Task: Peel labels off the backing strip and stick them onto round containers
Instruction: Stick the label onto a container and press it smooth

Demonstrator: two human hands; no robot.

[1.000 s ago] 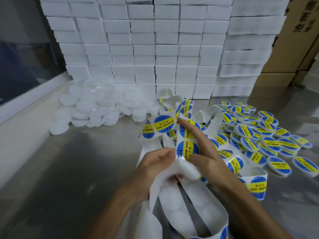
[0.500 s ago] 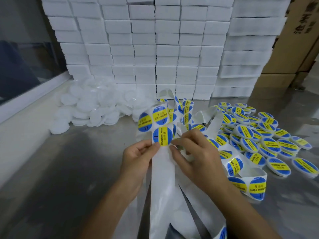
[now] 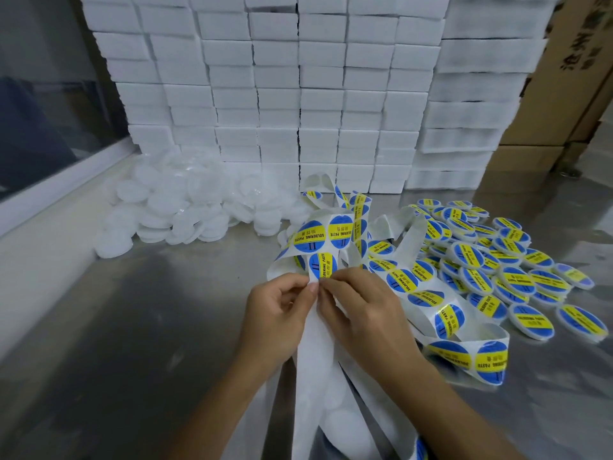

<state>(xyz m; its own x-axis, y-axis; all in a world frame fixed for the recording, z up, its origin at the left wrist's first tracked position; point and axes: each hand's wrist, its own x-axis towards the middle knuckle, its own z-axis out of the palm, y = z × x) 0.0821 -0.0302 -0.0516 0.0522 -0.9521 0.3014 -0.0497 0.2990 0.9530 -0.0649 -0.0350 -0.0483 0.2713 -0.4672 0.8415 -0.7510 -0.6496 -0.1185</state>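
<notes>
The label [image 3: 323, 265] being worked on, a blue-and-yellow round one, sits just above centre of the frame, at the top of the bare stretch of backing strip [image 3: 315, 353] that hangs down toward the bottom edge. The left hand [image 3: 278, 313] pinches the strip just below it, thumb and forefinger closed on the paper; the right hand [image 3: 360, 310] has its fingertips curled against the label's lower edge, apparently picking at it, though whether the edge has lifted is too small to tell.

Half a second ago the hands were a little apart, holding the strip on either side of this label; now their fingertips meet right under it. A second ago the right hand was up among the loops, so the strip has been pulled along to bring a fresh label up. I judge the peel is about to begin (no container is in hand yet).

Counts: two more labels show clearly on the loop just above, and several others on the tangle to the right. The labelled containers [image 3: 497, 260] at right of the frame number several dozen; the plain white containers [image 3: 172, 210] heaped at left are too overlapped to count. Behind them stand stacked white boxes [image 3: 298, 78] on the metal table [image 3: 116, 327].
</notes>
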